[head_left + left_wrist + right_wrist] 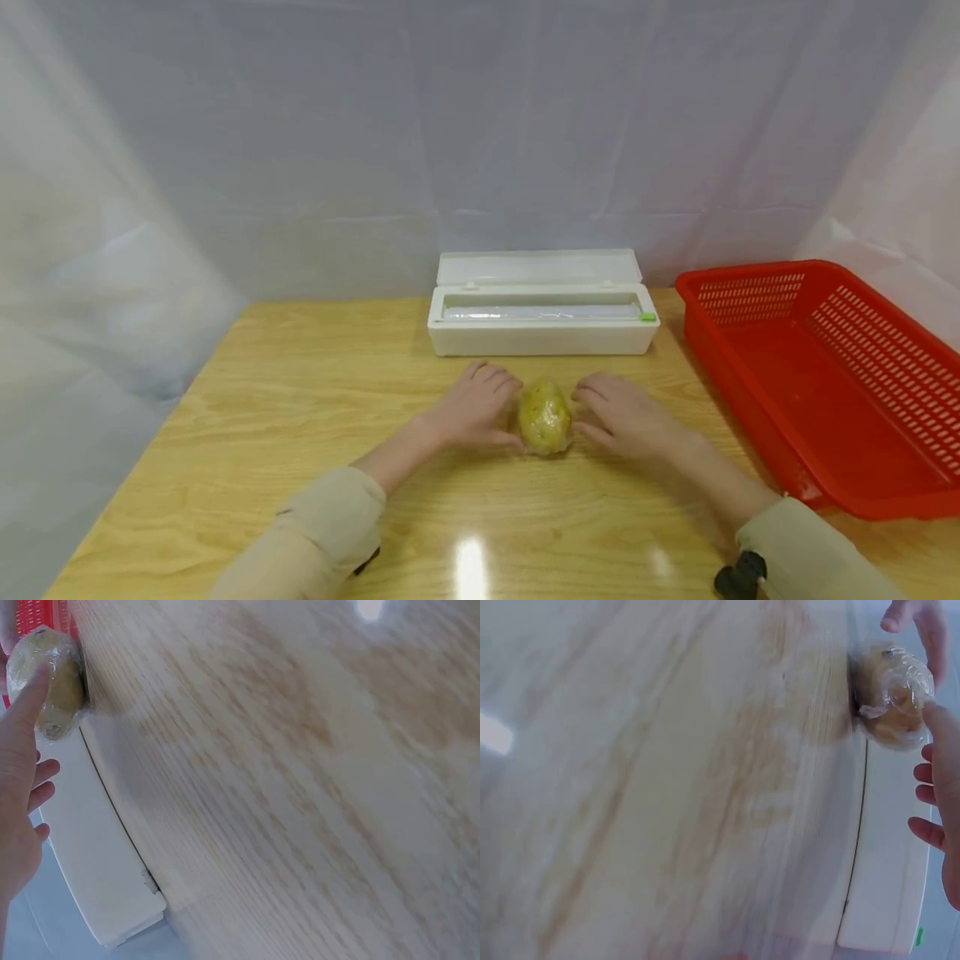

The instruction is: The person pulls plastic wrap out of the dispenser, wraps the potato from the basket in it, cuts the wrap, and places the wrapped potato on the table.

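Observation:
A potato (544, 417) wrapped in clear cling film sits on the wooden table between my two hands. Wrinkled, shiny film shows on the potato (894, 694) in the right wrist view. My left hand (478, 408) is at its left side, thumb tip right by its lower left edge, fingers loosely bent. On the other side my right hand (626, 417) is a little apart from it, thumb and fingers relaxed toward the potato. Just behind stands a white cling film dispenser (543, 340), its lid raised and a film roll (540, 312) inside.
A red plastic basket (750, 417) with slotted sides stands on the right of the table (300, 400), close to my right forearm. A green slider (647, 317) sits at the dispenser's right end. White sheeting (337, 150) hangs behind and at both sides.

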### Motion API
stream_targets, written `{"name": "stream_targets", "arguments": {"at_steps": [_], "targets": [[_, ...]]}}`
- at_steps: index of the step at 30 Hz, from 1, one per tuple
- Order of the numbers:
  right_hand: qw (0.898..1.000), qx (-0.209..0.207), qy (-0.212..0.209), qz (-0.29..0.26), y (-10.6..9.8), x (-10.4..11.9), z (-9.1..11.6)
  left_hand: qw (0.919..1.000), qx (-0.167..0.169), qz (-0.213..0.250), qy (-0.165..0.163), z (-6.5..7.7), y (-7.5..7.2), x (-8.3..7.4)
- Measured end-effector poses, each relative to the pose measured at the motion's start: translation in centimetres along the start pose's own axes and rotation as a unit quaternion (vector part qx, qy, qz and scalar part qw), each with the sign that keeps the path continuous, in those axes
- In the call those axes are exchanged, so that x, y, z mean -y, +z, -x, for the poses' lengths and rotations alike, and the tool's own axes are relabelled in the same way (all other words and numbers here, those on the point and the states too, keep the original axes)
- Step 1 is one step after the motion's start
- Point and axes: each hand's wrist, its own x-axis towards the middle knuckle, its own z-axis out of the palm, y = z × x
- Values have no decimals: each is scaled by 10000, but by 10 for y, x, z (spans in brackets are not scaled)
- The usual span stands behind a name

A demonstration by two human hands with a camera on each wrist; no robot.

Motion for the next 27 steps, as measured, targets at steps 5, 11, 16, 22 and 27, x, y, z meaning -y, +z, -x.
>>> {"name": "stream_targets", "arguments": {"at_steps": [5, 11, 16, 22, 27], "targets": [[9987, 116, -126, 480, -1, 2, 0, 9999, 93, -102, -15, 1, -2, 0], [9991, 32, -258, 341, 2, 5, -2, 9998, -114, -137, 104, 2, 2, -3], [9985, -93, -427, 320, 3, 2, -2, 9993, -257, -181, 180, 1, 3, -5], [9978, 89, -303, 575, 6, 4, -3, 9994, -213, -219, 169, 1, 2, -6], [9973, 76, -160, 708, 8, 7, -3, 9994, -222, -190, 173, 1, 3, -6]]}}
